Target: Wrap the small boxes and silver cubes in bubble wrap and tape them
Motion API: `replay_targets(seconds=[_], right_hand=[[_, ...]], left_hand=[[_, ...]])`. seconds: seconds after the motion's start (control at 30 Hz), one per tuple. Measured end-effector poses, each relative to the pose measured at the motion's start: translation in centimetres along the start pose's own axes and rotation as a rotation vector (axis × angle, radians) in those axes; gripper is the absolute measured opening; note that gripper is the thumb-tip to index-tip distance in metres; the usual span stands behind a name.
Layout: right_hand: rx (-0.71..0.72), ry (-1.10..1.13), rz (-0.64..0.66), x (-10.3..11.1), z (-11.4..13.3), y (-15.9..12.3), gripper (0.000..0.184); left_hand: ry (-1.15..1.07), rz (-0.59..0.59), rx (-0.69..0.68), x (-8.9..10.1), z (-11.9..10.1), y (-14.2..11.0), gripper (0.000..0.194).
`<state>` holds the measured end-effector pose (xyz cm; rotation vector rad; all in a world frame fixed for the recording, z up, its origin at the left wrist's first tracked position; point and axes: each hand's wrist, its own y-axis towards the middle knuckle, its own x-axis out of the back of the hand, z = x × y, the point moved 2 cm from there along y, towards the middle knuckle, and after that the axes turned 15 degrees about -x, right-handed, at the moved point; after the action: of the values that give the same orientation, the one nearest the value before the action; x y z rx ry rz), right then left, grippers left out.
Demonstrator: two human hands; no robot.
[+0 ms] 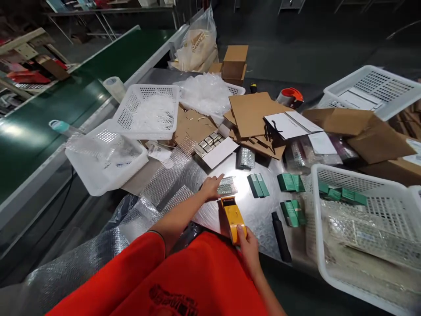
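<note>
Bubble wrap (171, 171) lies left of the left hand (210, 188), whose fingers are at the left edge of a bubble-wrapped packet (227, 186); I cannot tell whether they grip it. The right hand (250, 248) grasps a yellow tape dispenser (234, 219), its head just below the packet. Right of that hand lies a black rod (281, 238), then a white basket (316, 219).

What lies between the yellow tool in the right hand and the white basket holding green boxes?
In the head view, going from the yellow tool to the basket: a black cylindrical object, then a pair of green boxes.
</note>
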<state>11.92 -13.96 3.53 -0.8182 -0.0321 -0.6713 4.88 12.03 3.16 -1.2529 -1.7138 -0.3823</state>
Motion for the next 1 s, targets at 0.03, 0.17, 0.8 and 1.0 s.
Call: replay_targets(seconds=[0.03, 0.17, 0.8, 1.0], right_hand=[[0.005, 0.016, 0.002, -0.1, 0.8, 0.3, 0.064], [0.007, 0.034, 0.005, 0.9, 4.1, 0.9, 0.063], [0.096, -0.033, 0.010, -2.4, 7.5, 1.6, 0.063], [0.025, -0.038, 0.071, -0.3, 3.9, -1.3, 0.062]], left_hand=[[-0.078, 0.003, 0.027, 0.4, 0.3, 0.2, 0.105], [-0.389, 0.043, 0.109, 1.2, 1.9, 0.0, 0.090], [0.010, 0.022, 0.135, 0.7, 1.0, -1.7, 0.058], [0.009, 0.066, 0.182, 0.8, 1.2, -1.3, 0.061]])
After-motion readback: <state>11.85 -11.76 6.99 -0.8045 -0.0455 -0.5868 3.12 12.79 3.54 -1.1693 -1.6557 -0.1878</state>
